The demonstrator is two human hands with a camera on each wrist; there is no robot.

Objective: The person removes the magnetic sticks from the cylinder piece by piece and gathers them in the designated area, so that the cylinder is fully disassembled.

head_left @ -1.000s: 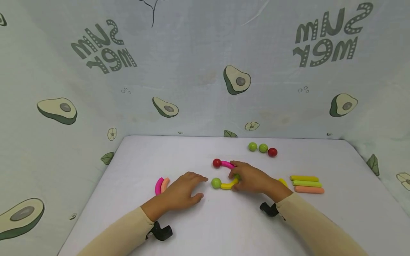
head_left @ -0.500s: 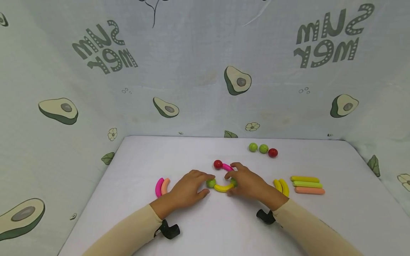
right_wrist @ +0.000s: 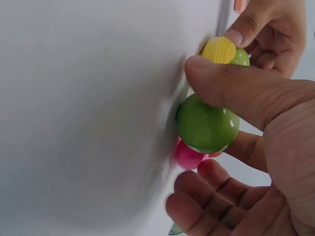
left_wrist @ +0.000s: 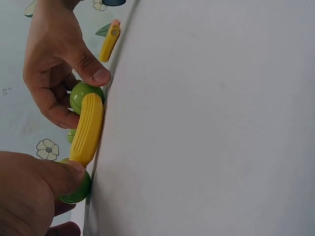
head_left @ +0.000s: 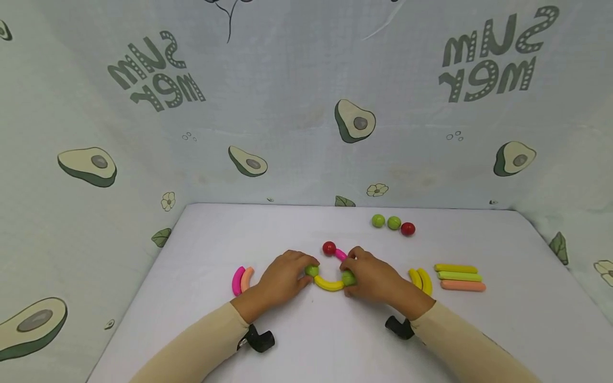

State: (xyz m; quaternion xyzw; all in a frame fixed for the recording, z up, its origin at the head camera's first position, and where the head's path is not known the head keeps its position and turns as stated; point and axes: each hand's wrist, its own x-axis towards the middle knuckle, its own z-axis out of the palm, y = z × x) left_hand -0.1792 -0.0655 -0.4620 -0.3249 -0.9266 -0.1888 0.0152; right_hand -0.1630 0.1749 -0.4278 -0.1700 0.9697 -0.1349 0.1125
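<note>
My left hand (head_left: 282, 276) pinches a shiny green ball (head_left: 312, 270) between thumb and fingers. Opposite it, my right hand (head_left: 371, 274) grips a second green ball (head_left: 348, 277), its thumb over the ball in the right wrist view. Between the two balls runs a yellow curved, banana-shaped piece (head_left: 328, 284) with ridges, seen close in the left wrist view (left_wrist: 88, 129). A pink stick-like piece (head_left: 340, 255) leads from a red ball (head_left: 329, 248) towards the right hand, which hides its near end.
Pink (head_left: 237, 281) and peach (head_left: 246, 279) curved pieces lie left. Two yellow curved pieces (head_left: 420, 280) and three straight sticks (head_left: 461, 276) lie right. Two green balls (head_left: 386, 221) and a red ball (head_left: 408, 229) sit at the back of the white table (head_left: 268, 229), before a printed cloth.
My left hand has moved right and taken hold of the left green ball. The yellow piece and both balls have shifted left and slightly nearer. The red ball has moved slightly right and nearer.
</note>
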